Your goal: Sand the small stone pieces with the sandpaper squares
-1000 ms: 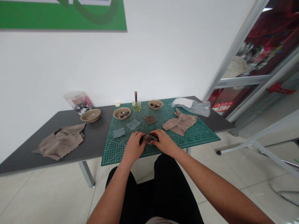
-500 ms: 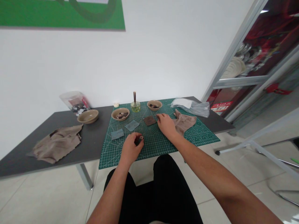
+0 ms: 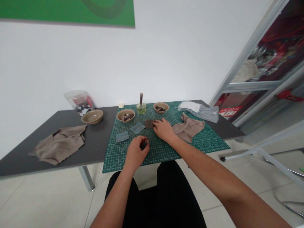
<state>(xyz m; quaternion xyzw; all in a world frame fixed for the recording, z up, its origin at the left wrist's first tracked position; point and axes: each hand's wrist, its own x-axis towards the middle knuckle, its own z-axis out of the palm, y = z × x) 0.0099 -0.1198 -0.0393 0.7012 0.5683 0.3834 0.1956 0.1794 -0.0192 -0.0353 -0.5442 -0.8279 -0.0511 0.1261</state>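
Between the thumb and fingers of my left hand is a small dark stone-like piece, held above the green cutting mat. My right hand is at the right edge of a brown square sheet, which looks like sandpaper, its fingers closed over that edge and covering part of it. Two blue-grey sheets lie flat on the mat left of it, a nearer one and a farther one. Right of my right hand is a crumpled brown cloth.
Small pieces fill two bowls, left and right, with a reed diffuser between. A plastic bag lies back right. On the dark table are another bowl, a tilted clear tub and a second cloth.
My right hand has moved left onto the edge of the brown sheet, which has shifted slightly. My left hand still holds the small piece. The whole view has swung a little.
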